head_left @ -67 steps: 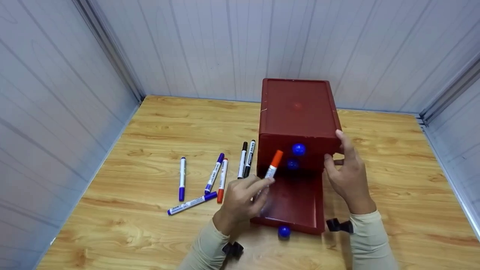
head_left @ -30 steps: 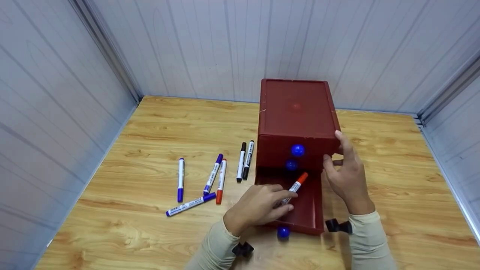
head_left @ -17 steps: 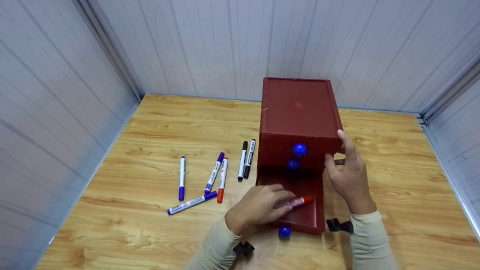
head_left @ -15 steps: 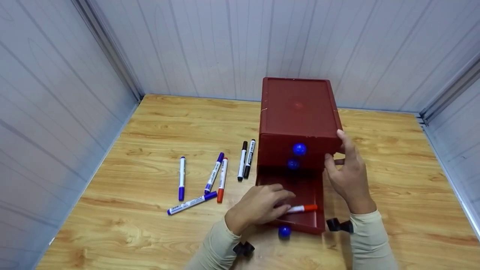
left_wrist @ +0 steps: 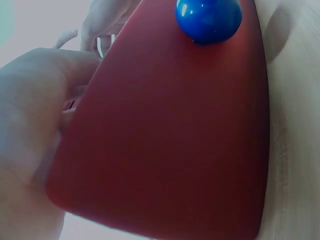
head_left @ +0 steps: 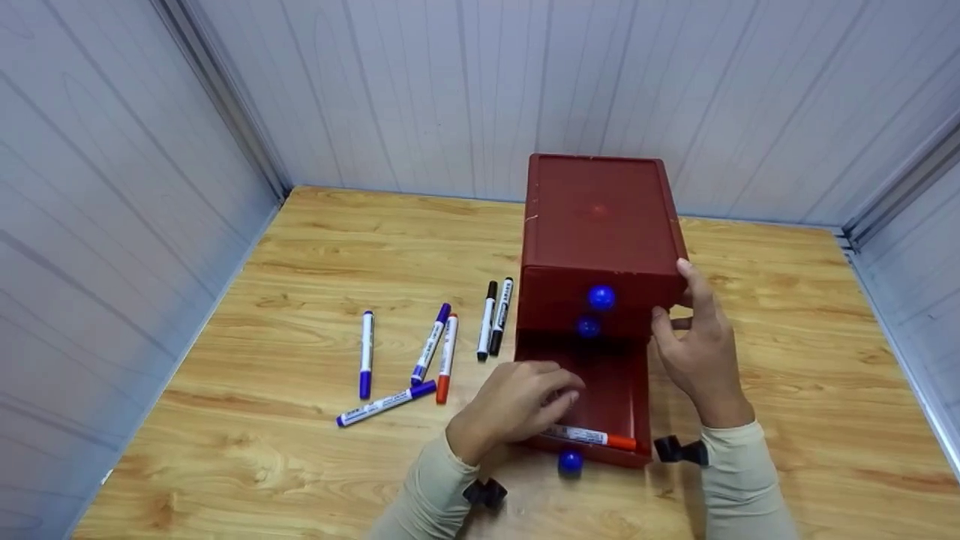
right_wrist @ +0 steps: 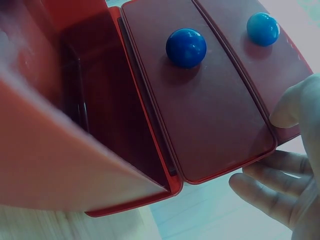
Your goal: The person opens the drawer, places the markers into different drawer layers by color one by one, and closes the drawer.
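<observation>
A dark red drawer cabinet has its bottom drawer pulled out. A red-capped marker lies in that drawer along the front wall, its left end behind my left hand. The left fingers are loosely curled over the drawer with nothing in them. In the left wrist view the drawer front with its blue ball knob hides much of this hand. My right hand grips the cabinet's right front edge. In the right wrist view its thumb is on an upper drawer front, fingers along the side.
Left of the cabinet lie two black markers, a red marker and several blue-purple markers on the wooden table. Two shut upper drawers carry blue ball knobs. Pale panels wall in the table.
The left hand has carried the red-capped marker into the open drawer and let it go. The marker has turned and rolled toward the drawer's front wall. The right hand has stayed on the cabinet.
</observation>
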`<state>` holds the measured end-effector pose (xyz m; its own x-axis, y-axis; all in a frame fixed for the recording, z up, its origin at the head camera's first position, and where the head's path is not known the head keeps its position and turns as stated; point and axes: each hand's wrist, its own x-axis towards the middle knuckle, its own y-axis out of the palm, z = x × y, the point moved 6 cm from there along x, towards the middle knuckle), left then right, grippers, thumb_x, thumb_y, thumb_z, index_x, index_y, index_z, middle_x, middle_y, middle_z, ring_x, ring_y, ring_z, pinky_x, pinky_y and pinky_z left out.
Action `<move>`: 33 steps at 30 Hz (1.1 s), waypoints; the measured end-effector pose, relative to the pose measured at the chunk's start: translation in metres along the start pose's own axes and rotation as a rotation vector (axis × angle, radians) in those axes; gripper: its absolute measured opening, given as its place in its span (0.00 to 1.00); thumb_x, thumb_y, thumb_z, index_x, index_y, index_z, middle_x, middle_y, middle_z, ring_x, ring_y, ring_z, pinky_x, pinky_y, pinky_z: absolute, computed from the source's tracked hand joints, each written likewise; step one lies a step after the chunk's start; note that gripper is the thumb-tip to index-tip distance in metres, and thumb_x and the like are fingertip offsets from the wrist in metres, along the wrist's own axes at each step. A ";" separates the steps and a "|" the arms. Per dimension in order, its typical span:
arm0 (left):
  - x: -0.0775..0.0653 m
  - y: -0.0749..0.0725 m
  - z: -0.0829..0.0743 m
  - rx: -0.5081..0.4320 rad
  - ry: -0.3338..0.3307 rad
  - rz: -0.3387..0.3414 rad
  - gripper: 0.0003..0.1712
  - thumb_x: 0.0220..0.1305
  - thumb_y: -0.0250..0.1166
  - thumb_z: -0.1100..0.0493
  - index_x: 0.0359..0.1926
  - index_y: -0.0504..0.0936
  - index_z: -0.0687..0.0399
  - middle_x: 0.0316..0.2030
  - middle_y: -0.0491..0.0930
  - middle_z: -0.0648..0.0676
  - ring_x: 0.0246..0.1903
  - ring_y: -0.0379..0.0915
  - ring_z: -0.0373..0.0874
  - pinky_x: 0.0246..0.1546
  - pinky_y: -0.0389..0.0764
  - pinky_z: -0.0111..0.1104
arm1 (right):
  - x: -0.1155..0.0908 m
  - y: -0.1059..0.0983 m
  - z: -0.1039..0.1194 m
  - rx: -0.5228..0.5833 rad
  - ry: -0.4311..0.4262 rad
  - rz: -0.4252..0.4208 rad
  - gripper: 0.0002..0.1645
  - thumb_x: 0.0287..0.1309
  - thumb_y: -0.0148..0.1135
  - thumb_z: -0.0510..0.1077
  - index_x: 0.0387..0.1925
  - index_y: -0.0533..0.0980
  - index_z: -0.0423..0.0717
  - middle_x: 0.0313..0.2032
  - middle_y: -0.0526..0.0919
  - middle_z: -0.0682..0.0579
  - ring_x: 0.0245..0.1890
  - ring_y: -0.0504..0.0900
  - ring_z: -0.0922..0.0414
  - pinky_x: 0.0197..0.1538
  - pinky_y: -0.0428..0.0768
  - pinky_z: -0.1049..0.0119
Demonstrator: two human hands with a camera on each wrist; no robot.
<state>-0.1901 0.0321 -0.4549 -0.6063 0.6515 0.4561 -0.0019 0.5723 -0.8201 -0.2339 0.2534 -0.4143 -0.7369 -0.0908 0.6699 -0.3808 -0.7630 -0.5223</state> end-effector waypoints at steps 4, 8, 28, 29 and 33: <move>-0.002 -0.015 0.003 -0.023 0.029 -0.148 0.09 0.70 0.62 0.54 0.41 0.88 0.50 0.31 0.84 0.43 0.25 0.74 0.32 0.26 0.74 0.23 | 0.000 0.000 0.000 -0.003 -0.007 -0.007 0.43 0.60 0.60 0.29 0.75 0.58 0.49 0.53 0.76 0.38 0.46 0.82 0.51 0.39 0.76 0.82; -0.006 -0.028 0.008 -0.050 0.084 -0.290 0.07 0.68 0.64 0.56 0.36 0.87 0.52 0.29 0.84 0.45 0.27 0.79 0.35 0.29 0.79 0.25 | 0.000 0.000 0.001 -0.004 -0.013 -0.012 0.44 0.60 0.61 0.29 0.75 0.59 0.48 0.52 0.76 0.38 0.46 0.82 0.51 0.38 0.77 0.81; -0.025 -0.067 0.053 0.005 -0.076 -0.494 0.06 0.63 0.65 0.63 0.28 0.85 0.55 0.22 0.79 0.46 0.20 0.72 0.37 0.22 0.75 0.30 | 0.001 -0.001 0.003 0.022 -0.023 -0.040 0.43 0.57 0.63 0.26 0.72 0.61 0.46 0.50 0.78 0.39 0.43 0.82 0.47 0.39 0.76 0.83; -0.026 -0.069 0.055 0.008 -0.087 -0.493 0.07 0.63 0.64 0.64 0.28 0.84 0.54 0.21 0.79 0.45 0.20 0.71 0.36 0.21 0.74 0.30 | 0.001 -0.001 0.003 0.018 -0.025 -0.039 0.44 0.57 0.63 0.26 0.73 0.61 0.46 0.50 0.78 0.39 0.44 0.82 0.48 0.39 0.76 0.83; -0.031 -0.074 0.066 0.009 -0.136 -0.481 0.07 0.64 0.64 0.64 0.27 0.83 0.54 0.21 0.79 0.44 0.19 0.70 0.35 0.21 0.73 0.28 | 0.001 0.000 0.002 0.006 -0.025 -0.030 0.43 0.58 0.61 0.27 0.73 0.60 0.47 0.50 0.77 0.38 0.44 0.82 0.50 0.39 0.77 0.81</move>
<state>-0.2232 -0.0633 -0.4309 -0.6331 0.2441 0.7346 -0.3126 0.7875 -0.5312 -0.2329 0.2521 -0.4123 -0.7112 -0.0840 0.6979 -0.3985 -0.7697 -0.4987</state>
